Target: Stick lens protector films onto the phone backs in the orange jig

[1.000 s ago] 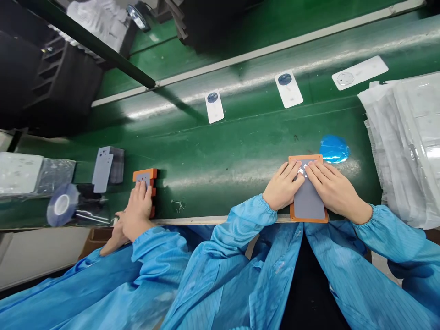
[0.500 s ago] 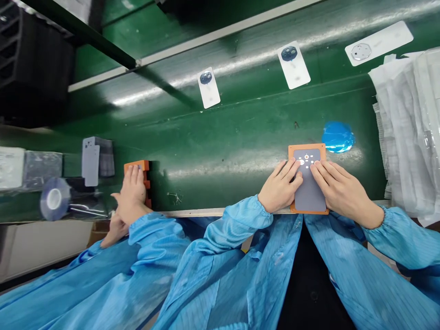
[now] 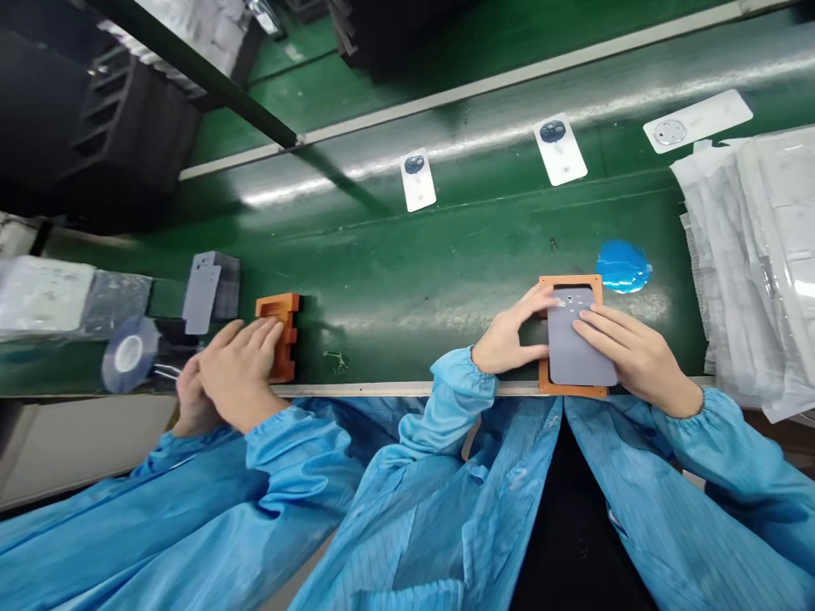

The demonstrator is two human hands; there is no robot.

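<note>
A grey phone back cover (image 3: 578,350) with small holes near its top is slightly skewed over an orange fixture (image 3: 571,279). The fixture's dark recess shows above the cover. My right hand (image 3: 643,355) grips the cover by its right side, fingers lying on top and thumb hidden. My left hand (image 3: 509,335) is at the cover's left edge, thumb and fingers apart in a C shape, the fingertips by the upper left corner. A blue round film piece (image 3: 624,266) lies just beyond the fixture's upper right corner.
To the left, a co-worker's hands (image 3: 238,373) are at another orange fixture (image 3: 283,339). Near them are grey covers (image 3: 202,293) and a tape roll (image 3: 131,352). White phone covers (image 3: 561,151) lie farther back. White packing sleeves (image 3: 732,271) are piled at right.
The grey cover has come up out of the fixture's recess and shifted right at its lower end. My left fingers have spread. The co-worker's hands have moved off their fixture's top.
</note>
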